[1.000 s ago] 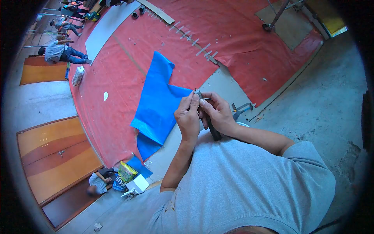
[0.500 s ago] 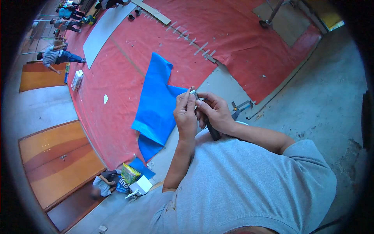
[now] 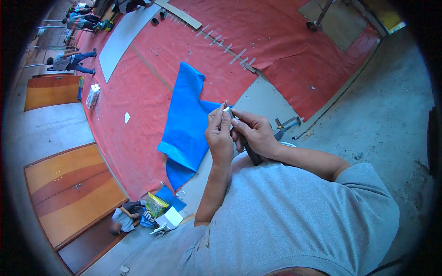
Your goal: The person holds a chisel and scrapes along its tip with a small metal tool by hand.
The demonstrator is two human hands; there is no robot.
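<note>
Both hands are raised together in front of my grey shirt, their fingertips nearly touching. My left hand (image 3: 220,138) pinches a small white piece (image 3: 226,109) between thumb and fingers. Curled around a dark tool (image 3: 252,154) is my right hand (image 3: 258,135), with its thumb pointing toward the left fingertips. The tool's black handle slants down toward my chest, and its upper end is mostly hidden by the fingers. Beyond my left hand, a crumpled blue sheet (image 3: 184,117) lies on the red floor covering (image 3: 133,138).
A tool with a blue handle (image 3: 289,125) lies on the floor beyond my right hand. One person (image 3: 125,218) is low beside a yellow-green bag (image 3: 156,204) and a white box (image 3: 170,218). Another person (image 3: 71,62) is at the far left, near a pale board (image 3: 124,41).
The white piece shows more clearly at my left fingertips. My hands have barely moved. At the far left, the person in jeans has changed stance.
</note>
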